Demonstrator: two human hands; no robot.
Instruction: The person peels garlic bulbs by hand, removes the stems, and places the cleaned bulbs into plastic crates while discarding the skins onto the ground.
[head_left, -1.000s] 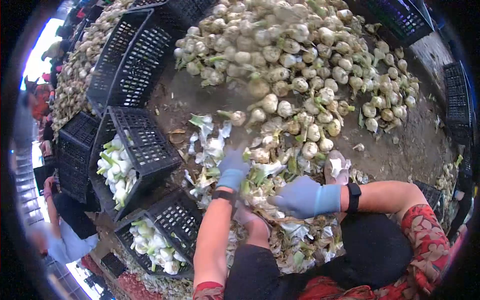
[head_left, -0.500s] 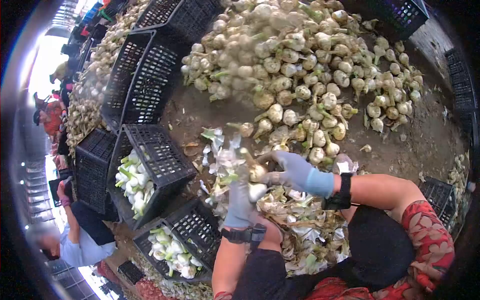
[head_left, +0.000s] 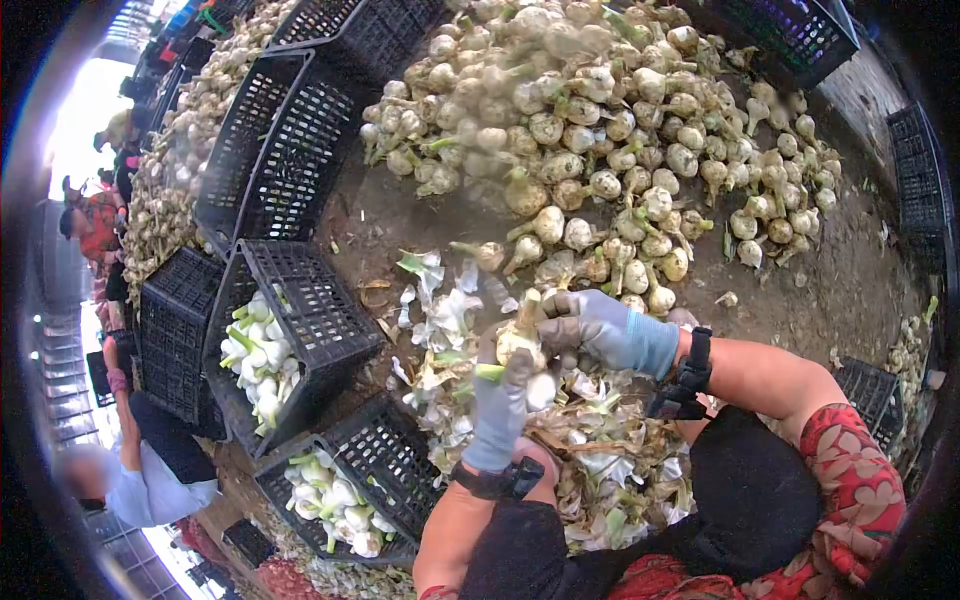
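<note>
Both my hands wear grey gloves and meet above a heap of loose garlic skins [head_left: 620, 440]. My left hand [head_left: 500, 400] is wrapped round garlic, with a green stem and a white peeled bulb [head_left: 541, 391] showing at its fingers. Just above it, a brownish unpeeled bulb [head_left: 518, 343] with its stem up sits between the two hands. My right hand [head_left: 610, 332] pinches at this bulb's stem side with bent fingers. Beyond my hands lies a large pile of unpeeled garlic [head_left: 600, 130] on the soil.
Black crates with white garlic stand at the left [head_left: 310, 310] and lower left [head_left: 380, 470]. More crates [head_left: 270, 150] stand at the upper left, upper right and right edge. A person in light blue [head_left: 150, 485] sits at the far left, with others farther back.
The unpeeled bulb now stands more upright between my hands. My left hand has shifted slightly right and its fingers have closed round the garlic. My right hand has moved slightly right.
</note>
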